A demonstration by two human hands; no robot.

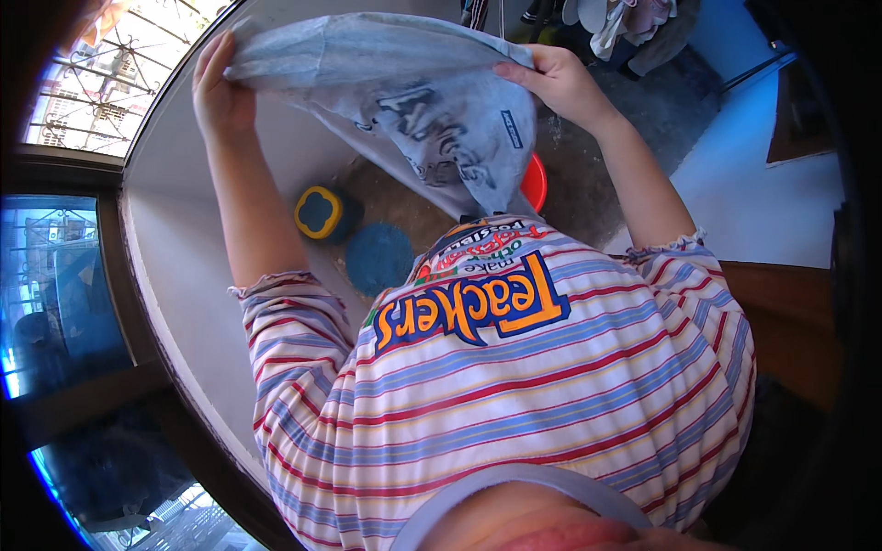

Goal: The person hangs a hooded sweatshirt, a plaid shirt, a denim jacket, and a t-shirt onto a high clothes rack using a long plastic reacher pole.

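Note:
A light grey cloth garment (441, 110) with dark printed lettering and a small dark patch is spread in front of me. My left hand (226, 89) grips its gathered end at the upper left, with the fingers wrapped behind the fabric. At the opposite upper corner, my right hand (561, 82) pinches the edge, thumb on the near side. Between both hands the cloth is stretched out, and its lower part droops to a point close to my striped shirt (524, 413). Folds hide some of the print.
Below the garment, a red plastic basin or bucket (535, 184) shows in part. A stool with a yellow-rimmed top (318, 212) and a blue round object (377, 258) are on the floor. Clothes (630, 24) hang at upper right. A grilled window (103, 89) borders the left wall.

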